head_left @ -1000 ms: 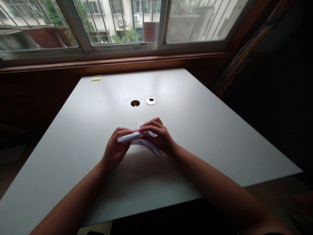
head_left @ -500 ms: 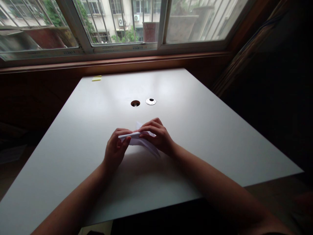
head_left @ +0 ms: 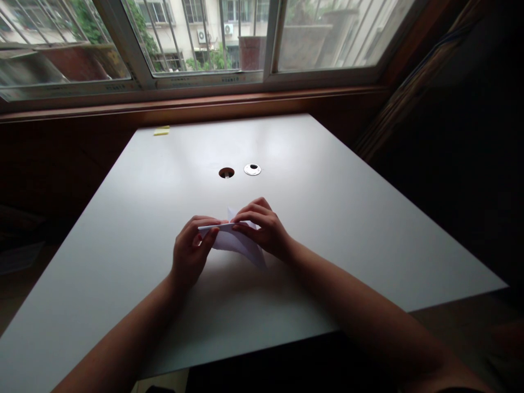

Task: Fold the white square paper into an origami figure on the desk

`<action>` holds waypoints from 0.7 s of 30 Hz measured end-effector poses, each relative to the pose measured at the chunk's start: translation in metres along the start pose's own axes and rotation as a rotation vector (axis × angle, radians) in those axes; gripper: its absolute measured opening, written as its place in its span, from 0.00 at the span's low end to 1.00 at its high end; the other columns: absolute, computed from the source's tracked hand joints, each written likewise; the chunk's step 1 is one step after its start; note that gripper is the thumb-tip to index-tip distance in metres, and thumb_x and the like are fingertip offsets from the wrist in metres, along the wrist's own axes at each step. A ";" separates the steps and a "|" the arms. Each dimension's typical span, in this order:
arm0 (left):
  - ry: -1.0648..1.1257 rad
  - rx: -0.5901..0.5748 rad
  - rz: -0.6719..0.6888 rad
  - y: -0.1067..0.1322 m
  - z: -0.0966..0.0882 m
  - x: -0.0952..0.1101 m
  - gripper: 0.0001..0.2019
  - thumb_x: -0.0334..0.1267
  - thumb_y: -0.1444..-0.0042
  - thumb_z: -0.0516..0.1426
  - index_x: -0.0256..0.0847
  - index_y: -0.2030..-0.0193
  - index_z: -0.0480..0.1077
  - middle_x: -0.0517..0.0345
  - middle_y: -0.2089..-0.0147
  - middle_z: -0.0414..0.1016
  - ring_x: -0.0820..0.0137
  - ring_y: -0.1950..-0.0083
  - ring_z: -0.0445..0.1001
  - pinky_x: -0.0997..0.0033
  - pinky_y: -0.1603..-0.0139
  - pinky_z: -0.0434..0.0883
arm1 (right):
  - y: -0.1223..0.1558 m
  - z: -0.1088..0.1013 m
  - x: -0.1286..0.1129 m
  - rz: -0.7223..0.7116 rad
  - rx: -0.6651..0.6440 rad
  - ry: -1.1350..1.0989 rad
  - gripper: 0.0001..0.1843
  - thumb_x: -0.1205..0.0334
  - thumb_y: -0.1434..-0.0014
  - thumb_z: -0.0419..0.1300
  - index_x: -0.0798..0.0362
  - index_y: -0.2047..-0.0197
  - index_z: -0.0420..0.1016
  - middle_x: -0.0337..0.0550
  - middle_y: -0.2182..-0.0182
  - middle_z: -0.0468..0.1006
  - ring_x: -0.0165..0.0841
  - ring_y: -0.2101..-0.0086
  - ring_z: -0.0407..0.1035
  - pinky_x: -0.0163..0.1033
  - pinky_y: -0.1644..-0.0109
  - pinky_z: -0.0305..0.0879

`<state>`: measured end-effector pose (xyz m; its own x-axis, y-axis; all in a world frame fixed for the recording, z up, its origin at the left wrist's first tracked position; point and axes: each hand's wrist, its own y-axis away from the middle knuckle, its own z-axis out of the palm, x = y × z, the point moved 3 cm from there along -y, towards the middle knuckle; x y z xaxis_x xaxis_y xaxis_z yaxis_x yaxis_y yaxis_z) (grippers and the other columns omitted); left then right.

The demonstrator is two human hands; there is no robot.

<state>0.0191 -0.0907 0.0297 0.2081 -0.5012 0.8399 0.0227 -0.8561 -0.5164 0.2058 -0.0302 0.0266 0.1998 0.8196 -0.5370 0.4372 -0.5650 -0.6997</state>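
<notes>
A folded piece of white paper (head_left: 237,240) is held between both hands above the middle of the table. My left hand (head_left: 191,248) pinches its left end, thumb below and fingers along the upper fold. My right hand (head_left: 262,224) grips the same folded edge farther right, with the thumb on the near side and the fingers over the top. One flap hangs down toward me, and a small corner sticks up behind the fingers. Parts of the paper behind the right fingers are hidden.
The white table (head_left: 347,229) spreads beneath my hands. Beyond them are a round cable hole (head_left: 226,173) and, right of it, a silvery round cover (head_left: 252,170). A yellow strip (head_left: 161,131) lies at the far left corner. A barred window (head_left: 204,38) stands behind.
The near flap of the paper has swung lower and opened out toward me, showing more of its face. Both hands keep their grip, nearly in the same place.
</notes>
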 end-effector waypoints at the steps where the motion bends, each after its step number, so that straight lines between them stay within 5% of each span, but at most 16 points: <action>1: -0.006 -0.004 0.001 0.000 0.000 0.001 0.06 0.34 0.37 0.58 0.41 0.54 0.75 0.51 0.54 0.75 0.64 0.51 0.75 0.66 0.55 0.73 | 0.000 0.000 0.000 0.001 -0.002 -0.001 0.05 0.62 0.40 0.66 0.47 0.59 0.79 0.41 0.63 0.81 0.37 0.58 0.66 0.46 0.51 0.67; 21: -0.139 0.031 0.098 0.000 -0.006 0.010 0.09 0.32 0.38 0.59 0.44 0.53 0.78 0.52 0.54 0.80 0.63 0.51 0.78 0.62 0.53 0.75 | 0.000 0.000 0.004 0.064 -0.012 -0.016 0.07 0.59 0.39 0.65 0.48 0.57 0.79 0.43 0.61 0.79 0.37 0.57 0.67 0.46 0.50 0.68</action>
<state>0.0155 -0.0964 0.0396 0.3436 -0.5576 0.7556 0.0257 -0.7987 -0.6011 0.2067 -0.0271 0.0248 0.2136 0.7802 -0.5879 0.4343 -0.6149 -0.6583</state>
